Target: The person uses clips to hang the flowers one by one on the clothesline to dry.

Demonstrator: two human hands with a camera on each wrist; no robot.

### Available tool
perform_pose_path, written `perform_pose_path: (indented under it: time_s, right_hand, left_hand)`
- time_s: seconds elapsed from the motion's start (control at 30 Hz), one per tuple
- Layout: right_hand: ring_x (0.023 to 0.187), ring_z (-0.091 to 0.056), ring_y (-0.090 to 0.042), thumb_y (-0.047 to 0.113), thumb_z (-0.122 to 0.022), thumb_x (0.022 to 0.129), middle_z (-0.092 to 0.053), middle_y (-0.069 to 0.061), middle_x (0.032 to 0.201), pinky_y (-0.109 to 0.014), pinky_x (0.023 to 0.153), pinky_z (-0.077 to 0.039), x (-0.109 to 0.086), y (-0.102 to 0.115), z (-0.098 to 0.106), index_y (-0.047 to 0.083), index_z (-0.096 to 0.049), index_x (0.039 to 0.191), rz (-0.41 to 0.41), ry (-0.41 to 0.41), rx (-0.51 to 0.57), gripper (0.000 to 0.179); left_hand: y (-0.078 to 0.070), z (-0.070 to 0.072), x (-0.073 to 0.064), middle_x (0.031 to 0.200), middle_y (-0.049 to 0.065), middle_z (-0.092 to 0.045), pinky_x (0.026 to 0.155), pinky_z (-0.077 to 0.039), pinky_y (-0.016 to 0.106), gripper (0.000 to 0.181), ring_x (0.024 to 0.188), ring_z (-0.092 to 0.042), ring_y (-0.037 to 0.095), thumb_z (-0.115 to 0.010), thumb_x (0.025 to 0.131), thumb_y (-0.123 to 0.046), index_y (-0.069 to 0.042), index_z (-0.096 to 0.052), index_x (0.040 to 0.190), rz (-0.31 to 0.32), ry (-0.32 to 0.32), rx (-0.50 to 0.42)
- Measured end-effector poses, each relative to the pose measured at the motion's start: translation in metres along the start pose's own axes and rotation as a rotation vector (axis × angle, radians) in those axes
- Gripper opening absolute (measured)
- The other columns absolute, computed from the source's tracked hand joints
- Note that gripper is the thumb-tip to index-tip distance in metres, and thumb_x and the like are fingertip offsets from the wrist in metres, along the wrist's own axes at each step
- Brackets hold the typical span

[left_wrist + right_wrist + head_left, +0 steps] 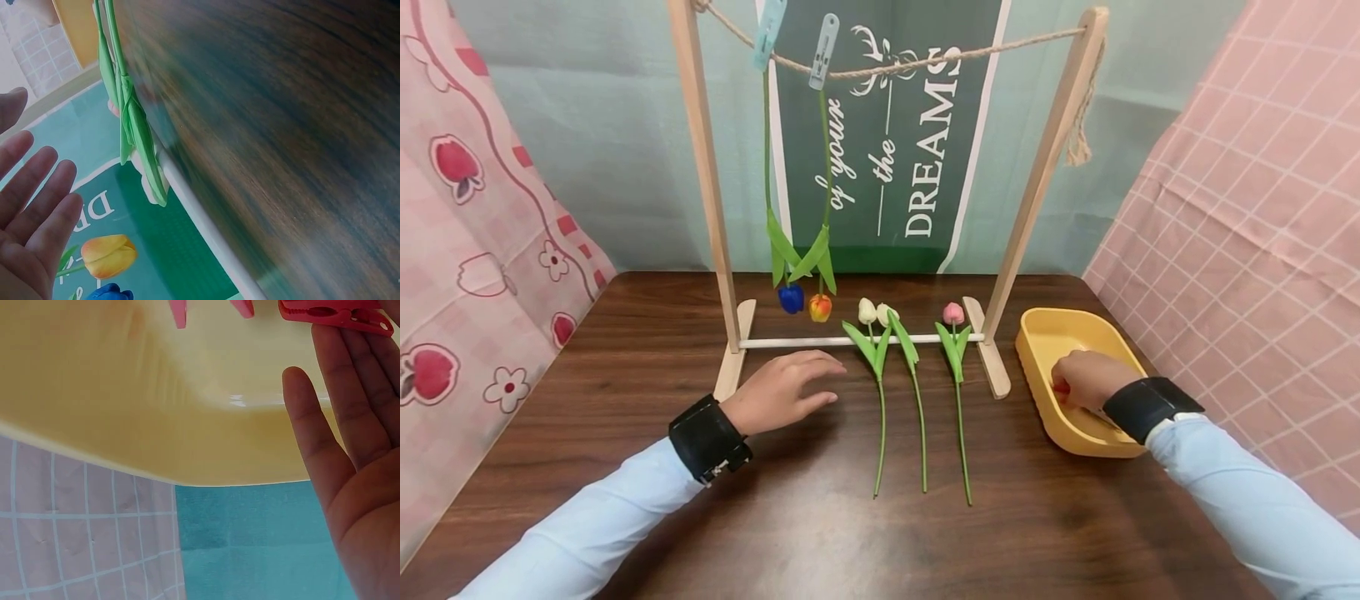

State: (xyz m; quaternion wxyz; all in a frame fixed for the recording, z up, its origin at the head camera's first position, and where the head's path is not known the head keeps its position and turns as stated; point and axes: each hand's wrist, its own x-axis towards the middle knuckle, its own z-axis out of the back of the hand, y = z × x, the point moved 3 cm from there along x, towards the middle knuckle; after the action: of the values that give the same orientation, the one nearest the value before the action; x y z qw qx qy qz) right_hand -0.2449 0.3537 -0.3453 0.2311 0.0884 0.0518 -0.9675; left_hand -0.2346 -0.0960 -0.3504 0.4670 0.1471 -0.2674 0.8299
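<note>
Inside the yellow bin (1037, 392), my right hand (1093, 379) pinches a red clothespin (337, 312) between thumb and fingertips. Other pink-red clothespins (179, 314) lie in the bin beside it. My left hand (786, 392) is low over the table, fingers loosely extended and holding nothing. Just right of it lie two white tulips (867, 312) and a pink tulip (953, 313), stems toward me. A blue tulip (791, 298) and an orange-yellow tulip (820, 308) hang head down from the rope, each stem held by a light blue clothespin (824, 50).
A wooden frame with a right post (1045, 175) carries the sagging rope (970, 54). Its white bottom bar (805, 342) runs just above the dark wooden table (775, 533), under the tulip heads. Behind it hangs a green banner (865, 250).
</note>
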Motion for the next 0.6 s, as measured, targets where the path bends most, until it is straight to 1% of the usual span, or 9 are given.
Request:
perform_pose_path:
  time_s: [0.13, 0.23, 0.47, 0.53, 0.6]
  right_hand:
    - [0.060, -0.043, -0.017, 0.010, -0.084, 0.069, -0.046, 0.006, 0.063, -0.032, 0.057, -0.036, -0.002, 0.002, 0.001, 0.018, -0.062, 0.069, -0.014, 0.014, 0.014, 0.024]
    - [0.060, -0.042, -0.018, 0.008, -0.083, 0.069, -0.045, 0.005, 0.063, -0.032, 0.057, -0.036, -0.004, 0.003, 0.002, 0.017, -0.062, 0.069, -0.017, 0.008, 0.018, 0.022]
    - [0.057, -0.039, -0.016, 0.012, -0.081, 0.073, -0.041, 0.006, 0.058, -0.030, 0.054, -0.032, -0.005, 0.000, 0.004, 0.018, -0.059, 0.065, -0.026, -0.046, 0.030, 0.025]
    - [0.058, -0.041, -0.015, 0.013, -0.082, 0.074, -0.045, 0.007, 0.060, -0.030, 0.054, -0.035, -0.007, 0.000, 0.008, 0.017, -0.061, 0.066, -0.018, -0.061, 0.048, 0.022]
    - [0.059, -0.045, -0.014, 0.013, -0.082, 0.074, -0.052, 0.007, 0.063, -0.031, 0.056, -0.041, -0.009, -0.001, 0.014, 0.014, -0.065, 0.071, -0.014, -0.075, 0.062, 0.017]
  left_hand:
    - [0.000, 0.001, 0.000, 0.113, 0.003, -0.065, 0.092, -0.049, 0.034, 0.032, 0.108, -0.061, 0.016, -0.075, 0.086, -0.015, -0.005, -0.068, 0.116, -0.002, 0.000, 0.005]
    - [-0.001, 0.001, 0.000, 0.113, 0.003, -0.065, 0.092, -0.049, 0.034, 0.032, 0.108, -0.061, 0.016, -0.075, 0.086, -0.016, -0.005, -0.068, 0.116, -0.003, 0.000, 0.007]
    - [-0.002, 0.002, 0.000, 0.113, 0.003, -0.065, 0.092, -0.049, 0.034, 0.032, 0.108, -0.061, 0.016, -0.076, 0.086, -0.014, -0.007, -0.068, 0.116, 0.005, 0.000, 0.006]
    - [-0.002, 0.002, 0.000, 0.113, 0.003, -0.065, 0.092, -0.049, 0.034, 0.032, 0.108, -0.061, 0.016, -0.075, 0.086, -0.015, -0.006, -0.068, 0.116, 0.001, -0.001, 0.007]
    - [-0.003, 0.003, 0.000, 0.113, 0.002, -0.065, 0.093, -0.049, 0.033, 0.032, 0.108, -0.061, 0.016, -0.075, 0.087, -0.016, -0.006, -0.068, 0.116, -0.002, -0.004, 0.010]
